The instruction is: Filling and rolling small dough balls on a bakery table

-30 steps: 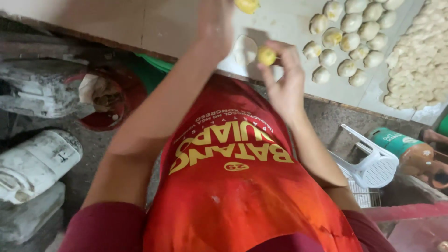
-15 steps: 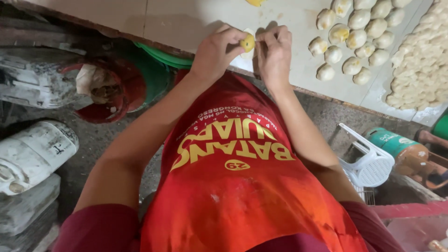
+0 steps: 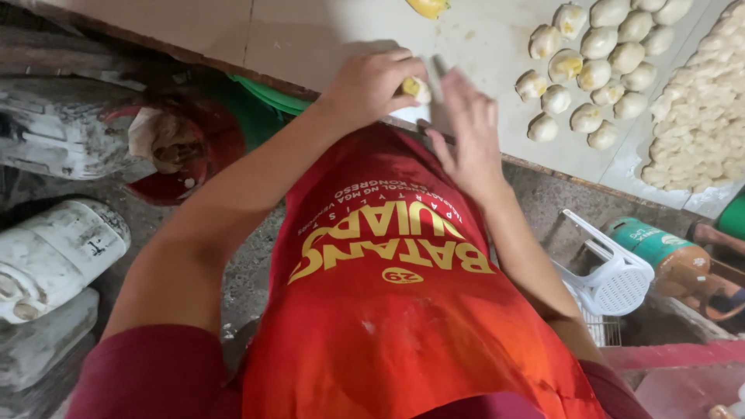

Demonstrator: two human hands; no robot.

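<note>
Pale worktable [image 3: 326, 39] fills the top of the head view; red apron [image 3: 403, 310] covers the lower middle. Pile of flat dough pieces [image 3: 702, 116] at the table's right edge looks unworked — plenty left, as far as I can judge. Beside it, a cluster of filled dough balls [image 3: 594, 70], a dozen or more, some showing yellow at the top; these look done. Yellow filling lump [image 3: 428, 6] at the table's top edge, mostly cut off.

Left hand [image 3: 372, 85] is curled closed around a small dough ball [image 3: 415, 88] with yellow filling, at the table's near edge. Right hand [image 3: 466, 128] is flat, fingers spread, holding nothing, just beside that ball.

Containers: white jug [image 3: 54, 252] on the floor at left, contents hidden; red bucket [image 3: 182, 151] under the table with something crumpled inside; green jar [image 3: 660, 248] lying at right — contents unclear.
</note>
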